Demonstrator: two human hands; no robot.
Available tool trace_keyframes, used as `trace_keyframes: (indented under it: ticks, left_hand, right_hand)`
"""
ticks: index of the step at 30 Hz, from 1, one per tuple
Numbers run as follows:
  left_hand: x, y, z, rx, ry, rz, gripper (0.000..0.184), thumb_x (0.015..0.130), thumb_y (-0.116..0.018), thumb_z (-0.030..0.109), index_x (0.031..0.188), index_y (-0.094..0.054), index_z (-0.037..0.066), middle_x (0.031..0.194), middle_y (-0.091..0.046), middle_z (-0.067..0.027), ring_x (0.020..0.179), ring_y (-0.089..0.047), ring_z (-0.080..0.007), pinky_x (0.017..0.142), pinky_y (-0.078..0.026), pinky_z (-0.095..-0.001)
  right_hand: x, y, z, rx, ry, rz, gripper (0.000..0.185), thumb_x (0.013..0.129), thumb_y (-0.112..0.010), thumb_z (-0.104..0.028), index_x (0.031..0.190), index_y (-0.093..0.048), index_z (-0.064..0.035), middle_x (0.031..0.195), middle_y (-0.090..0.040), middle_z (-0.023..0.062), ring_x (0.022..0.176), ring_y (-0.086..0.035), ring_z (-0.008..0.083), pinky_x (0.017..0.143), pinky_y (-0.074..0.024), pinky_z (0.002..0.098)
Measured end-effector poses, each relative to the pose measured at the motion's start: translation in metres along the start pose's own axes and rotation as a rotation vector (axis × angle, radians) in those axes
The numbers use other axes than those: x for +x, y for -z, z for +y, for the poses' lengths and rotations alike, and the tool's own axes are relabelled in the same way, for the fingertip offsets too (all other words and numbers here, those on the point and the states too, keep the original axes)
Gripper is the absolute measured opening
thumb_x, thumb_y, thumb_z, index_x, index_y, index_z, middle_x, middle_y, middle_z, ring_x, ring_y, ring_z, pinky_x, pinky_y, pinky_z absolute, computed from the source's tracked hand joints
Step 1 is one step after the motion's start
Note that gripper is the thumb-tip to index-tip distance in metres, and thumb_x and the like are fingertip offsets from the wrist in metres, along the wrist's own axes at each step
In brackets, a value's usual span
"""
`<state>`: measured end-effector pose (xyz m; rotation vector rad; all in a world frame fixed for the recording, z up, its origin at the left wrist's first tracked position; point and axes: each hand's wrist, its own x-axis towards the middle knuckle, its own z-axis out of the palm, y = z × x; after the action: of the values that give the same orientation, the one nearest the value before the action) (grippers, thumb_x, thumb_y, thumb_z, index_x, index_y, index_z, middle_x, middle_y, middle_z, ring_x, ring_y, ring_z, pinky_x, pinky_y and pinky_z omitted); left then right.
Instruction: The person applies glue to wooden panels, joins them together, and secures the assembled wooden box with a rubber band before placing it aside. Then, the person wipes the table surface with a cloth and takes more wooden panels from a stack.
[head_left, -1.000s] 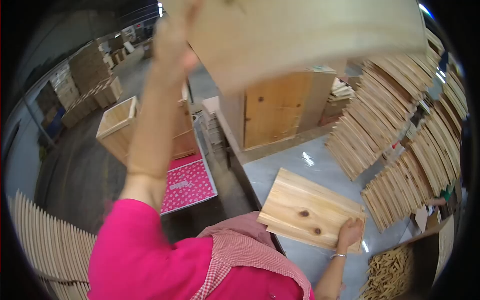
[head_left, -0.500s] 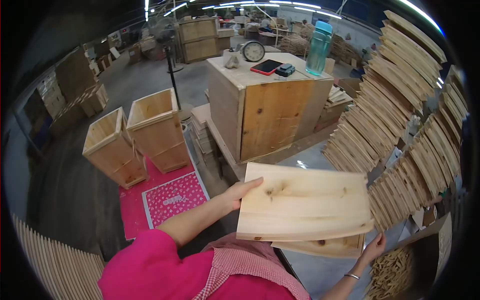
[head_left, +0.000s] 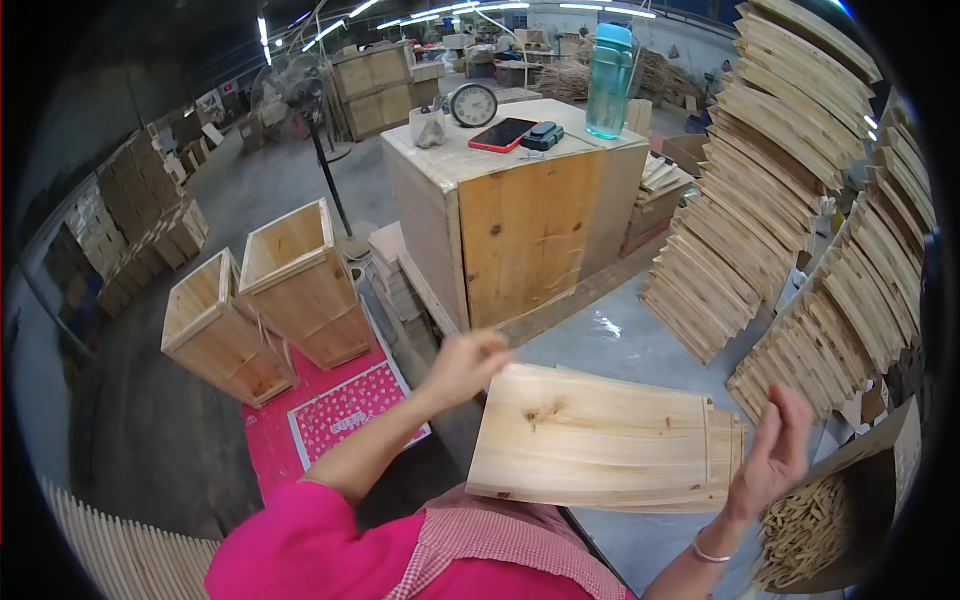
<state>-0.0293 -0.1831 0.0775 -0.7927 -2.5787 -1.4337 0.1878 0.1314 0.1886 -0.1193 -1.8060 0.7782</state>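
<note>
A pale wooden panel point(head_left: 590, 440) with dark knots lies over another wooden piece in front of me, whose framed right end point(head_left: 725, 450) shows beyond the panel. My left hand point(head_left: 465, 368) is just above the panel's upper left corner, its fingers curled and slightly blurred, with nothing visible in them. At the panel's right end, my right hand point(head_left: 775, 450) is raised, fingers up and thumb apart, holding nothing. Beneath the wood is a grey, shiny work surface point(head_left: 610, 335).
Tall stacks of wooden panels point(head_left: 735, 200) rise at the right. A carton point(head_left: 880, 500) holds small wooden strips point(head_left: 805, 535). Two open wooden boxes point(head_left: 305, 285) stand left on a pink board point(head_left: 270, 445). A clock point(head_left: 472, 104), phone point(head_left: 502, 135) and bottle point(head_left: 608, 85) top a wooden cabinet point(head_left: 530, 235).
The knotted panel has come down onto the lower piece and shifted slightly. My left hand has left its edge and moved up; my right hand has risen from the lower piece's corner and opened.
</note>
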Motion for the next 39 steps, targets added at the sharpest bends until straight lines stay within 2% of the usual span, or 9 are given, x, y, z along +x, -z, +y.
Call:
trace_keyframes:
  ticks: [2,4,8,18,24,29,31,33,39]
  left_hand:
    - [0.001,0.055,0.102,-0.131,-0.312,0.241,0.016,0.09,-0.07,0.007,0.104,-0.072,0.001,0.095,-0.071,-0.0108,0.089,-0.067,-0.0191,0.087,-0.051,-0.0324]
    - [-0.015,0.092,0.173,-0.321,-0.719,0.488,0.012,0.087,-0.068,0.0,0.097,-0.072,0.006,0.093,-0.07,-0.0066,0.09,-0.065,-0.0228,0.1,-0.046,-0.0496]
    - [-0.039,0.113,0.229,-0.488,-1.268,0.503,0.012,0.089,-0.067,0.004,0.101,-0.07,0.003,0.097,-0.069,-0.0093,0.094,-0.064,-0.0237,0.1,-0.047,-0.0491]
    - [-0.043,0.078,0.237,-0.661,-1.403,0.155,0.024,0.094,-0.064,0.015,0.11,-0.064,-0.004,0.108,-0.067,-0.0161,0.103,-0.064,-0.0261,0.101,-0.048,-0.048]
    - [-0.033,0.057,0.199,-0.731,-1.085,0.111,0.034,0.097,-0.062,0.021,0.115,-0.061,-0.008,0.114,-0.066,-0.0202,0.109,-0.064,-0.0275,0.101,-0.049,-0.0473]
    - [-0.028,-0.004,0.045,-0.433,0.094,0.046,0.033,0.099,-0.064,0.016,0.126,-0.063,-0.004,0.122,-0.066,-0.0136,0.113,-0.061,-0.0175,0.101,-0.045,-0.0309]
    - [-0.047,-0.022,-0.031,-0.214,0.285,-0.045,0.048,0.097,-0.067,0.026,0.131,-0.059,-0.007,0.128,-0.064,-0.0149,0.118,-0.059,-0.0205,0.103,-0.044,-0.0338]
    - [-0.063,-0.033,-0.046,-0.282,0.58,-0.105,0.047,0.099,-0.064,0.03,0.127,-0.06,-0.007,0.12,-0.066,-0.0128,0.111,-0.061,-0.0163,0.094,-0.048,-0.0327]
    - [-0.077,-0.05,-0.045,-0.395,0.625,-0.292,0.041,0.101,-0.062,0.03,0.124,-0.063,-0.005,0.115,-0.068,-0.0086,0.101,-0.06,-0.0116,0.088,-0.047,-0.0291]
  right_hand:
    - [0.02,0.016,-0.052,-0.087,0.381,-0.021,0.024,0.1,-0.048,-0.003,0.113,-0.065,0.0074,0.107,-0.063,0.0143,0.102,-0.058,0.0257,0.093,-0.0458,0.0376]
    - [0.033,0.026,-0.071,0.076,0.691,0.051,0.026,0.099,-0.048,-0.007,0.112,-0.065,0.0078,0.107,-0.063,0.0152,0.101,-0.058,0.0278,0.093,-0.0455,0.0405]
    - [0.044,0.024,-0.098,0.271,0.893,0.102,0.025,0.099,-0.05,-0.008,0.112,-0.066,0.0074,0.107,-0.065,0.0149,0.101,-0.06,0.0264,0.092,-0.0469,0.0386]
    - [0.022,0.032,-0.115,0.357,0.996,0.07,0.024,0.098,-0.057,-0.01,0.111,-0.068,0.0063,0.109,-0.069,0.014,0.099,-0.065,0.0229,0.09,-0.0505,0.0336]
    - [0.0,0.042,-0.08,0.262,0.706,0.138,0.023,0.097,-0.061,-0.012,0.111,-0.069,0.0056,0.11,-0.071,0.0135,0.098,-0.068,0.0208,0.089,-0.0527,0.0307]
    - [-0.04,0.029,0.099,-0.34,-0.222,-0.091,0.036,0.093,-0.068,-0.026,0.116,-0.069,0.0019,0.105,-0.073,0.0168,0.093,-0.069,0.0222,0.085,-0.0528,0.0306]
    - [-0.083,0.019,0.172,-0.583,-0.278,-0.308,0.05,0.09,-0.068,-0.031,0.123,-0.063,0.0071,0.119,-0.067,0.026,0.107,-0.066,0.0389,0.096,-0.0505,0.0449]
    - [-0.105,0.005,0.185,-0.705,-0.38,-0.455,0.049,0.09,-0.066,-0.029,0.12,-0.063,0.0092,0.119,-0.066,0.0281,0.109,-0.065,0.0412,0.098,-0.0498,0.0457]
    - [-0.104,-0.017,0.176,-0.734,-0.597,-0.584,0.04,0.09,-0.063,-0.03,0.108,-0.064,0.0064,0.106,-0.068,0.0281,0.104,-0.065,0.0432,0.093,-0.0514,0.0487]
